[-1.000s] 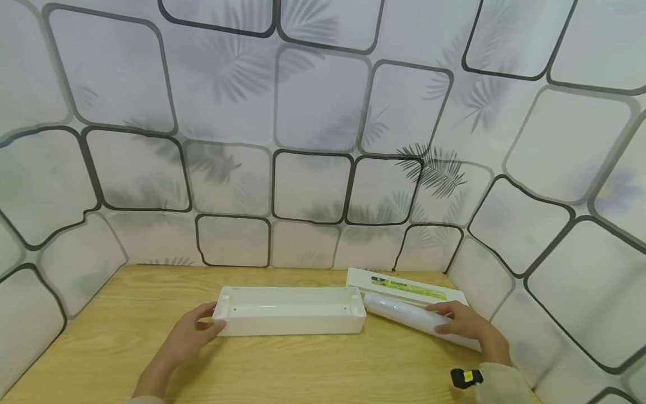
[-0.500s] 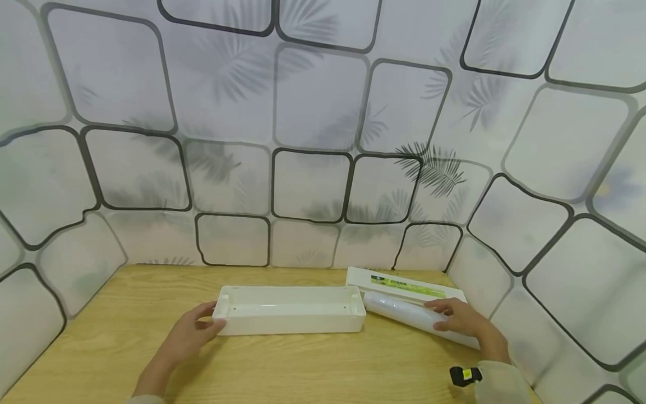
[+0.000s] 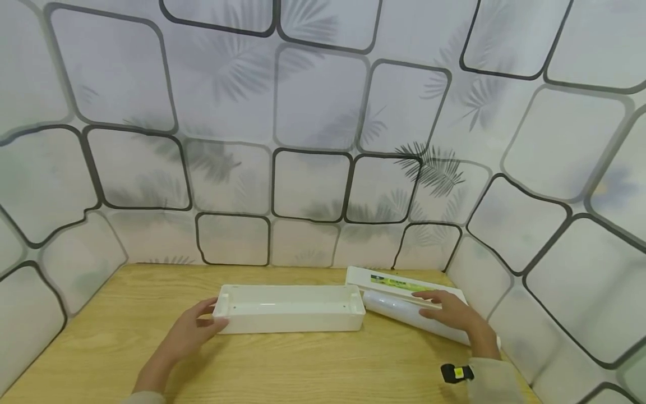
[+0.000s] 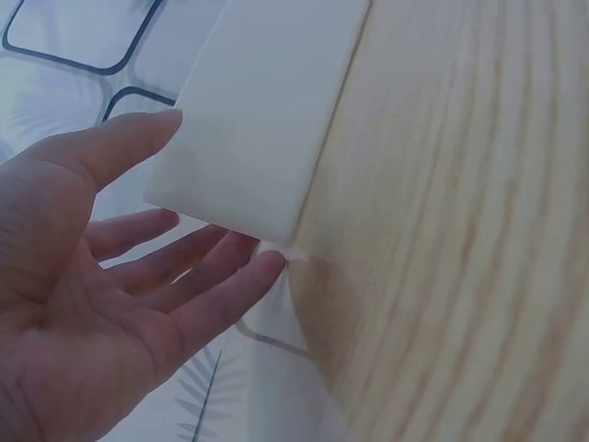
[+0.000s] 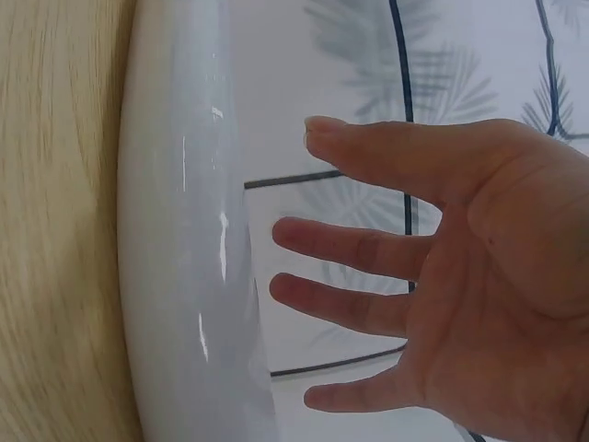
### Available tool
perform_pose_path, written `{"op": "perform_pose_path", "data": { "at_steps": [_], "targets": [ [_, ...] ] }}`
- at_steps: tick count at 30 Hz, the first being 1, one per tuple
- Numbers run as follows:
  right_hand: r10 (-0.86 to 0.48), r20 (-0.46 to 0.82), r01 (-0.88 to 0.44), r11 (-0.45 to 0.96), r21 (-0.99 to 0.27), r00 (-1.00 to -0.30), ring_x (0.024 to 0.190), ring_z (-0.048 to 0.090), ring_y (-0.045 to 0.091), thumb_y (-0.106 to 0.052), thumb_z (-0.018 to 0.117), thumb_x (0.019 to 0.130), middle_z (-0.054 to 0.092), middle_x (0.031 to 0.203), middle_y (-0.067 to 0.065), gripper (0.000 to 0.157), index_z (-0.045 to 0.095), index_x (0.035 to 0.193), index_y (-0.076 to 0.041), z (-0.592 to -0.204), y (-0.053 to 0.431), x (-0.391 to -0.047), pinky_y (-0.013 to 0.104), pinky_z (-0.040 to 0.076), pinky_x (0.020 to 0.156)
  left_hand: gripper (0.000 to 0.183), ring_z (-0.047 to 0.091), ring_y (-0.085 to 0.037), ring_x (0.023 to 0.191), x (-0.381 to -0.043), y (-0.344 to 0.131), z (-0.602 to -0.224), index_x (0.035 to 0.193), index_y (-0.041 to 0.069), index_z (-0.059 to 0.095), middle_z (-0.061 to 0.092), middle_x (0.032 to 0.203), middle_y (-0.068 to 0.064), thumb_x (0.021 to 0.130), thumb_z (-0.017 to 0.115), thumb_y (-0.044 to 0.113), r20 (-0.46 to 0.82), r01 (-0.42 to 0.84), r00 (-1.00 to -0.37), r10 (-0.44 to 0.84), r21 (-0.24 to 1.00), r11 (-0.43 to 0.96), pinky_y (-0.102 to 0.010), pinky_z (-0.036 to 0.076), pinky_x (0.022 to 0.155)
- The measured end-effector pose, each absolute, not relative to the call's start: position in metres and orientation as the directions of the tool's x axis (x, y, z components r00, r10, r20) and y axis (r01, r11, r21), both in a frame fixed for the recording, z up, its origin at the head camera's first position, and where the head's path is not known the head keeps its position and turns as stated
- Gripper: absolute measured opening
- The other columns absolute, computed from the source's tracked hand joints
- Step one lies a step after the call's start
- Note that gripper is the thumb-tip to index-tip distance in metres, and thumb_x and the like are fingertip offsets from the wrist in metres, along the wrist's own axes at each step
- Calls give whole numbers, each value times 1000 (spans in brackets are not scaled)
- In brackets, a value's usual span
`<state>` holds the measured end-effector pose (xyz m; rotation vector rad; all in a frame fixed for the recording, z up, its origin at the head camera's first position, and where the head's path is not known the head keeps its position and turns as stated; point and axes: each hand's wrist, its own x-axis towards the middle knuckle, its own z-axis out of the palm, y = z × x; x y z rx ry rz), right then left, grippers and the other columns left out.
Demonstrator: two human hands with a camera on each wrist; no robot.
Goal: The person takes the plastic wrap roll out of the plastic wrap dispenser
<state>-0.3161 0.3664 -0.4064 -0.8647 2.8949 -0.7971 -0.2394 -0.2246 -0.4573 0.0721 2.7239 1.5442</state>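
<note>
A long white plastic box [image 3: 292,320] with an open top stands in the middle of the wooden table. At its left end is my left hand [image 3: 189,331]: the thumb reaches the front left corner, and the loosely extended fingers lie along the end wall, as the left wrist view of the hand [image 4: 138,267] shows. A roll of clear plastic film [image 3: 396,310] lies slantwise to the right of the box. Over the roll, my right hand [image 3: 451,311] has its fingers spread. In the right wrist view a gap separates its fingertips from the film roll [image 5: 189,230].
Behind the roll lies a long white lid-like piece [image 3: 363,276] with a green label. Patterned wall covering [image 3: 313,185] encloses the table [image 3: 282,370] at the back and both sides. A black strap device [image 3: 454,373] is on the right wrist.
My right hand has lifted off the film roll and shifted slightly left and up, uncovering the roll's right end. My left hand and the box have hardly moved.
</note>
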Motion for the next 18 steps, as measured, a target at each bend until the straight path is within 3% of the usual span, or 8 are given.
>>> {"op": "perform_pose_path", "data": {
  "at_steps": [9,18],
  "targets": [
    [-524,188,-548,711,-441,-831,120,62,48,-19,69,99,68,133,22,39,66,133,1,-407,344,-317,61,55,98,76,50,-54,136,-240,-221,-447,160,-2,26,40,156,-36,104,63,36,-15,12,-999,47,853,522,-48,61,96],
    [-537,217,-571,682,-458,-815,121,63,43,-18,67,100,69,132,18,36,66,132,-1,-414,336,-315,55,56,98,72,50,-54,136,-236,-225,-448,160,-2,26,39,156,-36,106,60,32,-11,11,-999,40,863,505,-48,62,93]
  ]
}}
